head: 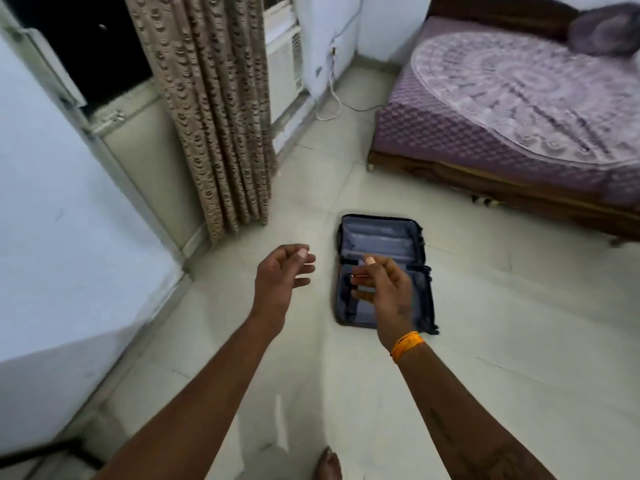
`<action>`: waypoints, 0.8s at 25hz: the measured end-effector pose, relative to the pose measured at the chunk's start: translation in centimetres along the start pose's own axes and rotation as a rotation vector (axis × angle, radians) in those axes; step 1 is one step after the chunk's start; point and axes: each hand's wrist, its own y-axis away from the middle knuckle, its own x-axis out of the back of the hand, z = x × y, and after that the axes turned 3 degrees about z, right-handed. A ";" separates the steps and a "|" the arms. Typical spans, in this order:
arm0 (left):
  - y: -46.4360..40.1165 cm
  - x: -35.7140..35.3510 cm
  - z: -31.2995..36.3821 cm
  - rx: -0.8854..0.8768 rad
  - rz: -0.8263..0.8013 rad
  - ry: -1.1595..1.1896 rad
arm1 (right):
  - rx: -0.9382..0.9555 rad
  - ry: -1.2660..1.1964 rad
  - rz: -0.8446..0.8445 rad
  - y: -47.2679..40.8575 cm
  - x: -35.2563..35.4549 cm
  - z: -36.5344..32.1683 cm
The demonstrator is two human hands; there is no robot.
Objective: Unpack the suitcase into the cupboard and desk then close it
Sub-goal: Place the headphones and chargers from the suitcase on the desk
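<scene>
Dark blue suitcase (382, 271) lies open flat on the pale tile floor (485, 358), near the foot of the bed (512, 109), lining showing, contents too blurred to tell. Left hand (280, 271) hovers beside it, grip loose, fingers curled, holding nothing. Right hand (384, 289) is above the suitcase, grip half-curled and empty, orange thread band (407, 345) on its wrist.

One open suitcase (382, 271) lies on the floor (485, 341). There are two bare hands, left (282, 275) and right (384, 289), one bed (502, 109), one curtain (207, 109), one pillow (606, 29).
</scene>
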 end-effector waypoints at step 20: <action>-28.3 -29.4 -22.5 0.423 -0.022 -0.178 | -0.349 0.138 0.253 -37.0 14.3 10.3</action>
